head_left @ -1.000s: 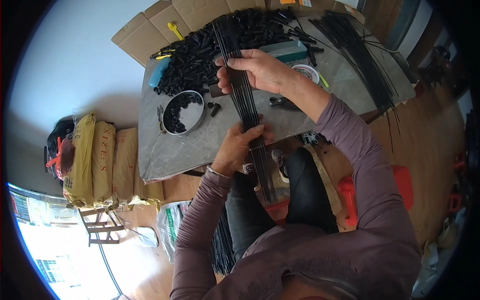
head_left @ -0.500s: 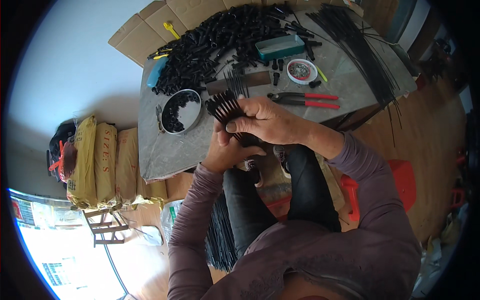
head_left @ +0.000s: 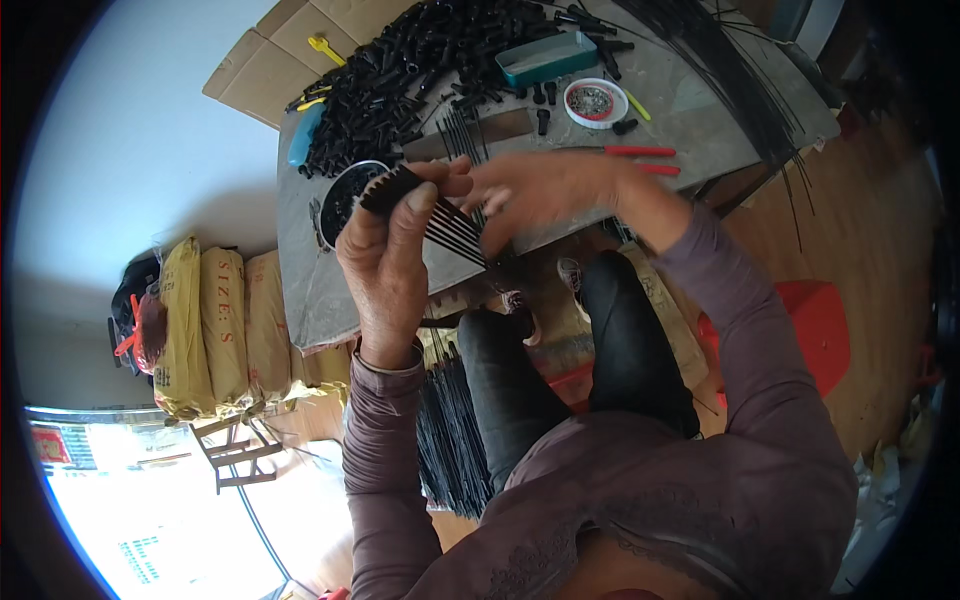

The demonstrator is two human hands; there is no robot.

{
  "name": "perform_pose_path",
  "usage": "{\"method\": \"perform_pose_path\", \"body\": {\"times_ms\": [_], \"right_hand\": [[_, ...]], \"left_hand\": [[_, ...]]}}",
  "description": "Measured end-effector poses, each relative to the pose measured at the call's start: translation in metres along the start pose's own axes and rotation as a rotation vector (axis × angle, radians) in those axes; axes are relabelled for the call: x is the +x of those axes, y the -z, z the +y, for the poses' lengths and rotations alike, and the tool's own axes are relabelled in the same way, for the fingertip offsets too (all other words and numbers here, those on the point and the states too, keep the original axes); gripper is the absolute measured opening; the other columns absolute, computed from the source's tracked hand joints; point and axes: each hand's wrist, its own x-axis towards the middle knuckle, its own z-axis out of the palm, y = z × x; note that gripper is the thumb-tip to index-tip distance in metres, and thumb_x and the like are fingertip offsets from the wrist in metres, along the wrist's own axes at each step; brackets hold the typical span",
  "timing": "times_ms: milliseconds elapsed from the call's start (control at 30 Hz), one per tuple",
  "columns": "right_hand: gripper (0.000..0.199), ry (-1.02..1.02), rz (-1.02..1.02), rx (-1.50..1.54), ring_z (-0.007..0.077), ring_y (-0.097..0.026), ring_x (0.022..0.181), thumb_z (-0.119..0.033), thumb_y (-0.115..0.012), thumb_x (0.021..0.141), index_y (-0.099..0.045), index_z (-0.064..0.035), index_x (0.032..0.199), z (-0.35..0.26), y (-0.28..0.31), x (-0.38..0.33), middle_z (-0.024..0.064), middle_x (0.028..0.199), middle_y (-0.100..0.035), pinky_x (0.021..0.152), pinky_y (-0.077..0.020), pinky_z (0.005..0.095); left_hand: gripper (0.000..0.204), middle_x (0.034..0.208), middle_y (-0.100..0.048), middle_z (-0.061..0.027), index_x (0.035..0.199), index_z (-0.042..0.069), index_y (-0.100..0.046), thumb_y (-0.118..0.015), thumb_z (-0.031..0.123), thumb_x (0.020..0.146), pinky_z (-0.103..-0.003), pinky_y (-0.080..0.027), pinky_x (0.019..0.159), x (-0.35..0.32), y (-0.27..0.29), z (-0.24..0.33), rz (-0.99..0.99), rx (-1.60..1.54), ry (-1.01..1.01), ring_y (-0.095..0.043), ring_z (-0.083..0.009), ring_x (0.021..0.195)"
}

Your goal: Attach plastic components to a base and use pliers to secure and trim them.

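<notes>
My left hand [head_left: 390, 265] is raised in front of me, shut on a fanned bundle of thin black rods [head_left: 440, 215] with black caps on their upper ends. My right hand [head_left: 545, 195] is blurred just to the right of the bundle, fingers spread and touching the rods near their middle. Both hands hover over the near edge of the grey table [head_left: 310, 290]. A round bowl of small black parts [head_left: 340, 195] sits on the table just behind my left hand.
A big heap of black plastic parts [head_left: 420, 60] covers the table's far side, with a teal tray [head_left: 548, 55], a round white tin [head_left: 594, 100], red-handled pliers [head_left: 630, 152] and long black rods [head_left: 740, 70]. Yellow sacks [head_left: 205, 330] lie at left. Another rod bundle [head_left: 452, 440] stands by my knee.
The bundle has come off the table and up toward me in my left hand. My right hand has slid from gripping the rods to an open, spread position beside them.
</notes>
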Motion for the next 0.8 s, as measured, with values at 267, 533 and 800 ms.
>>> {"method": "perform_pose_path", "body": {"times_ms": [267, 533, 800], "right_hand": [[0.04, -0.552, 0.484, -0.527, 0.0275, -0.063, 0.091, -0.024, -0.064, 0.084, -0.053, 0.0014, 0.112, 0.074, 0.02, 0.031, 0.0149, 0.1, -0.065, 0.081, -0.0493, 0.0382], [0.051, -0.534, 0.564, -0.755, 0.0372, -0.062, 0.096, -0.031, -0.064, 0.083, -0.045, -0.0009, 0.12, 0.089, 0.01, 0.044, 0.0191, 0.103, -0.064, 0.08, -0.0476, 0.0474], [0.03, -0.504, 0.516, -0.84, 0.0342, -0.066, 0.081, -0.034, -0.066, 0.078, -0.069, -0.0047, 0.083, 0.088, 0.01, 0.052, 0.0145, 0.08, -0.068, 0.071, -0.0496, 0.0442]], "left_hand": [[0.02, 0.094, -0.071, -0.0112, 0.108, 0.0, -0.063, -0.057, 0.012, 0.094, -0.033, -0.045, 0.093, -0.001, 0.0, -0.004, -0.007, 0.048, -0.008, -0.065, -0.0194, 0.095], [0.02, 0.094, -0.07, -0.0109, 0.109, 0.0, -0.062, -0.055, 0.012, 0.094, -0.033, -0.046, 0.092, -0.004, 0.0, -0.002, -0.02, 0.034, -0.008, -0.065, -0.0185, 0.094], [0.019, 0.093, -0.07, -0.0105, 0.107, 0.0, -0.062, -0.055, 0.012, 0.095, -0.033, -0.046, 0.091, -0.002, -0.005, -0.002, -0.036, 0.072, -0.017, -0.065, -0.0172, 0.091]]}}
